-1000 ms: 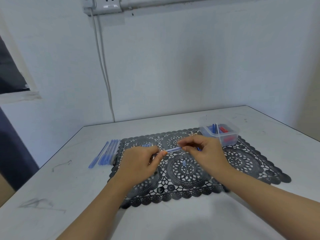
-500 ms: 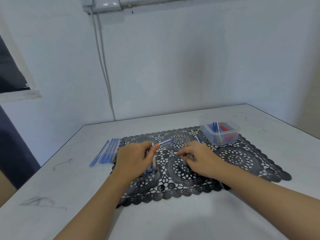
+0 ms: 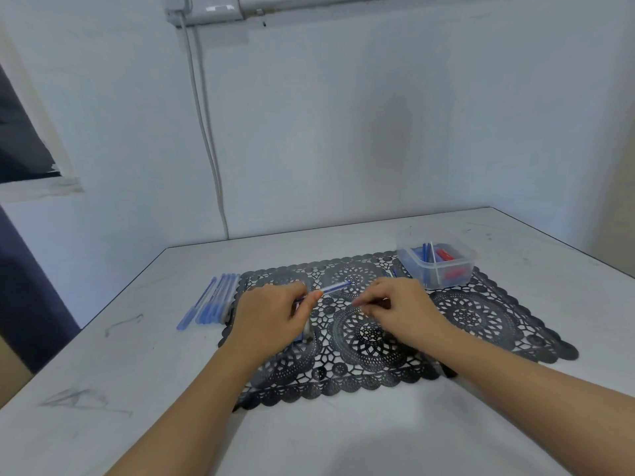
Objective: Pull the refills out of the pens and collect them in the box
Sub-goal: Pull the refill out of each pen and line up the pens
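Surface: pale surface (image 3: 103,389), with both forearms reaching in over its near edge.
Mat: black lace mat (image 3: 481,314) lies on it, and the work happens over the mat's middle.
Left hand: left hand (image 3: 271,314) is above the left half of the mat. Thumb and fingers pinch a blue pen (image 3: 333,287), which points toward the mat's far right corner.
Right hand: right hand (image 3: 402,310) is just right of the mat's middle, with its curled fingertips low over the lace. I cannot tell whether they pinch anything.
Change: a second ago both hands held this pen raised over the mat's middle, the right pinching its far end. The right hand has since let go and dropped to the mat.
Meaning: the pull seems paused or just finished. I cannot tell whether the refill is out, and nothing is heading for the box.
Spare pens: row of pens (image 3: 213,300) lies just off the mat's left edge, probably still to do.
Box: clear box (image 3: 407,261) sits on the mat's far right corner and holds blue sticks (image 3: 425,252) and red pieces.
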Demonstrator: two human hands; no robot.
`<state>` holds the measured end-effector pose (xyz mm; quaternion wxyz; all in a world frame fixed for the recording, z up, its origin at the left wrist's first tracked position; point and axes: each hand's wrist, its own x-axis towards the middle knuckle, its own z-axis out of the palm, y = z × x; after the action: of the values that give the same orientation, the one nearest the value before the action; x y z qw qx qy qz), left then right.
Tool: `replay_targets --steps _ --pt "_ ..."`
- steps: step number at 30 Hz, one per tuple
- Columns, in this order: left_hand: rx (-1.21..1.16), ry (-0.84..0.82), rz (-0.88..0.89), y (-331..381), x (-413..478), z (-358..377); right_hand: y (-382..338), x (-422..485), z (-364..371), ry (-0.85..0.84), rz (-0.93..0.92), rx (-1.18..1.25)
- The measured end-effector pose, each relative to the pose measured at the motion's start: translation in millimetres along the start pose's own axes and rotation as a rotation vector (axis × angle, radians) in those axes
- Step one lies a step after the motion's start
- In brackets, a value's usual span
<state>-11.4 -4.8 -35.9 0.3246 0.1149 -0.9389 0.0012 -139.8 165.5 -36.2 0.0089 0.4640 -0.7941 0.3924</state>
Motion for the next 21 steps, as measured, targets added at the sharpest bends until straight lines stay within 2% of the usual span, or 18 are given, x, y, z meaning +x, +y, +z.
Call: replay_targets --steps 5,11,15,21 --pt "0.023 -0.01 0.016 4.1 -0.5 -3.3 -5.8 -2.0 -3.4 0.135 0.112 0.343" --pt "0.0 -0.029 0.028 8.1 -1.5 -3.6 -9.3 -3.8 -3.6 0.173 0.163 0.633" --pt "-0.011 -0.014 0.04 9.7 -2.2 -1.8 -11.5 -5.0 -2.5 0.153 0.181 0.736" --pt "-0.027 -0.013 0.05 13.0 -3.1 -5.0 -11.4 -6.0 -2.3 0.139 0.16 0.729"
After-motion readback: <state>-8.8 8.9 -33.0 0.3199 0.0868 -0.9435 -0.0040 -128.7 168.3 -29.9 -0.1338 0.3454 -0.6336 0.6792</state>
